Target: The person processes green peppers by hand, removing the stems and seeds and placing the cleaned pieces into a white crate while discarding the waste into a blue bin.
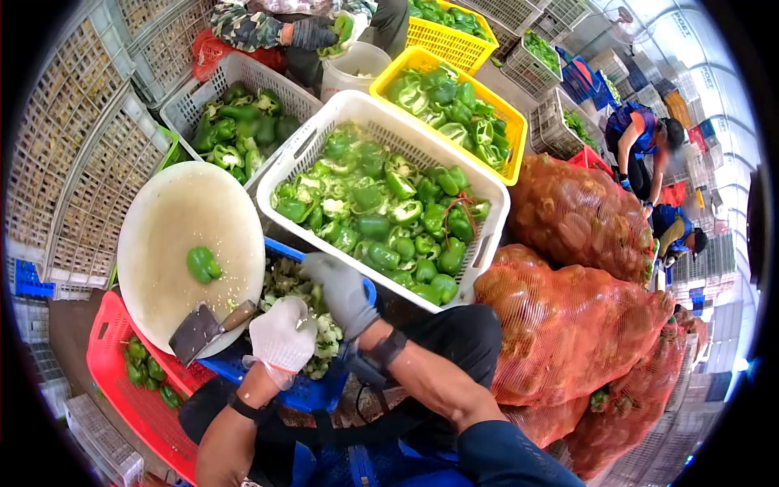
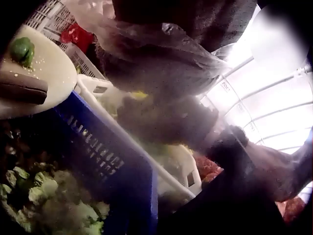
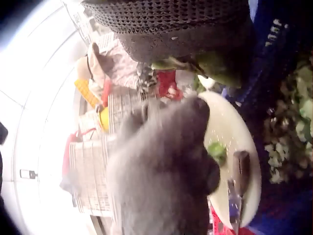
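Note:
The left hand (image 1: 281, 337), in a white glove, is over the blue basket (image 1: 320, 394) of pepper cores and scraps (image 1: 326, 345). Its fingers look curled in the right wrist view, and no held thing shows. The right hand (image 1: 341, 296), in a grey glove and blurred, is between that basket and the white crate (image 1: 491, 219) of cut green peppers (image 1: 373, 226). In the right wrist view its fingers grip a green pepper (image 3: 220, 71), which the glove hides in the head view. A whole green pepper (image 1: 203, 265) and a cleaver (image 1: 195, 333) lie on the pale round board (image 1: 166, 211).
A red crate (image 1: 109, 373) with whole peppers stands at the lower left. Behind the white crate are a grey crate (image 1: 304, 101) and a yellow crate (image 1: 515, 134) of peppers. Filled red mesh sacks (image 1: 568, 333) lie on the right. Another person's gloved hand (image 1: 315, 34) is at the top.

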`<action>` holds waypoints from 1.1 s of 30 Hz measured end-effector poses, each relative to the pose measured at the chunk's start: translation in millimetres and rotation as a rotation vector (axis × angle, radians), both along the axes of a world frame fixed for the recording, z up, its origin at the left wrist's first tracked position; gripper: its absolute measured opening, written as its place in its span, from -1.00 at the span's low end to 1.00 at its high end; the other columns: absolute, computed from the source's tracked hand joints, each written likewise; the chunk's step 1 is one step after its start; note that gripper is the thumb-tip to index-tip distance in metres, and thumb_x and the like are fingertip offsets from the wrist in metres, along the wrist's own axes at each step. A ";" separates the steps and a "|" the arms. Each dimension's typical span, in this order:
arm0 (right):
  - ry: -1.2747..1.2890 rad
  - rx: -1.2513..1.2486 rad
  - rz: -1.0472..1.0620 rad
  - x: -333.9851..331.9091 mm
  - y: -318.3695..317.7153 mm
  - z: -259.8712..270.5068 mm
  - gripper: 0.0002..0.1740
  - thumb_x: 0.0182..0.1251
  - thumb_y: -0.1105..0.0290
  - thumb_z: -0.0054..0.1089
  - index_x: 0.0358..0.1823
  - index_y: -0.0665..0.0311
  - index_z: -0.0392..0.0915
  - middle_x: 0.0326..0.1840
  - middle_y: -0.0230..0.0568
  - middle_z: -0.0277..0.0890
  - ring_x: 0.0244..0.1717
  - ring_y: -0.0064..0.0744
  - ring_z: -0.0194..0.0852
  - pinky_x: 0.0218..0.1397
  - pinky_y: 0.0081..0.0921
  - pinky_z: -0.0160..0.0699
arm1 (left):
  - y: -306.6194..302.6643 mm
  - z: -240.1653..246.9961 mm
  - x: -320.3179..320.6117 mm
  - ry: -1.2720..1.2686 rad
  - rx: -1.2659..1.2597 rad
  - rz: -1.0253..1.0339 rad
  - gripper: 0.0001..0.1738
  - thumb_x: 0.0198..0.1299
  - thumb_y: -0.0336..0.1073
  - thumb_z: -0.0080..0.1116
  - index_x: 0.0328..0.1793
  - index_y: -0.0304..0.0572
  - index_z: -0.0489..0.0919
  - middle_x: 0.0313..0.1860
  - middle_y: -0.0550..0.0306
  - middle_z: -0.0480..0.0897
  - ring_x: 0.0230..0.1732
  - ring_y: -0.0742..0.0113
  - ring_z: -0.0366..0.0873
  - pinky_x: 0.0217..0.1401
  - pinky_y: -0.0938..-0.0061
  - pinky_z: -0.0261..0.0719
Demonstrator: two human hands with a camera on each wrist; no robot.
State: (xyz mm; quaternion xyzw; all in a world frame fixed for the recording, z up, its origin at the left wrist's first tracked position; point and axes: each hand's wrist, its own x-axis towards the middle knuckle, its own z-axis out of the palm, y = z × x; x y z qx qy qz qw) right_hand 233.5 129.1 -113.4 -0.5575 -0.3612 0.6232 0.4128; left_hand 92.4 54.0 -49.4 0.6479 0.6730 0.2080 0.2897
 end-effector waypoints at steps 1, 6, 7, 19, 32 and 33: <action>-0.058 0.118 0.047 20.4 14.9 -34.9 -0.64 0.63 0.15 0.40 0.09 0.35 0.81 -0.13 -0.24 0.82 -0.08 -0.36 0.77 0.03 -0.38 0.75 | 0.5 -0.3 -1.1 0.018 -0.029 -0.014 -0.74 0.18 -0.24 0.47 -0.09 -0.22 0.73 -0.14 -0.26 0.78 -0.03 -0.30 0.78 0.07 -0.02 0.74; 0.604 0.092 -0.370 133.5 141.1 35.8 -0.65 0.78 -0.05 0.13 0.11 0.08 0.58 0.16 -0.16 0.68 0.12 -0.15 0.67 0.38 0.10 0.73 | 11.5 23.2 4.1 0.295 -0.228 -0.237 -0.33 0.14 -0.05 0.56 0.36 -0.14 0.68 0.35 -0.25 0.71 0.13 -0.34 0.77 0.23 -0.13 0.76; 0.820 0.113 -0.292 171.0 171.0 31.3 -0.60 0.77 -0.09 0.16 0.19 0.10 0.54 0.20 -0.11 0.64 0.13 -0.13 0.68 0.42 0.14 0.71 | 13.3 26.3 5.7 0.369 -0.318 -0.279 -0.20 0.11 -0.04 0.57 0.50 -0.10 0.63 0.46 -0.23 0.65 0.20 -0.33 0.77 0.26 -0.10 0.77; -1.608 0.033 0.672 167.9 161.8 -90.0 -0.32 0.39 -0.22 0.48 0.31 0.15 0.78 0.18 0.12 0.83 0.35 0.31 0.73 0.32 -0.05 0.82 | 29.4 29.2 -1.8 0.293 -0.360 -0.311 -0.39 0.17 -0.03 0.52 0.30 -0.14 0.70 0.18 -0.18 0.75 0.08 -0.31 0.79 0.15 -0.13 0.76; -1.140 0.126 1.117 99.4 142.4 38.9 -0.46 0.36 -0.21 0.33 0.11 -0.03 0.92 -0.06 -0.09 0.91 0.02 0.08 0.89 0.16 -0.08 0.82 | 45.1 35.2 -8.7 0.127 -0.015 -0.126 -0.25 0.03 -0.15 0.62 0.37 -0.20 0.62 0.36 -0.25 0.66 0.29 -0.37 0.67 0.35 -0.10 0.68; -1.052 0.218 1.156 88.1 125.1 62.7 -0.47 0.35 -0.21 0.35 0.10 -0.03 0.91 -0.07 -0.07 0.90 0.00 0.08 0.88 0.14 -0.09 0.82 | 46.6 36.6 -7.7 0.116 0.051 -0.124 -0.27 0.02 -0.17 0.64 0.33 -0.20 0.62 0.32 -0.22 0.67 0.27 -0.37 0.67 0.32 -0.10 0.68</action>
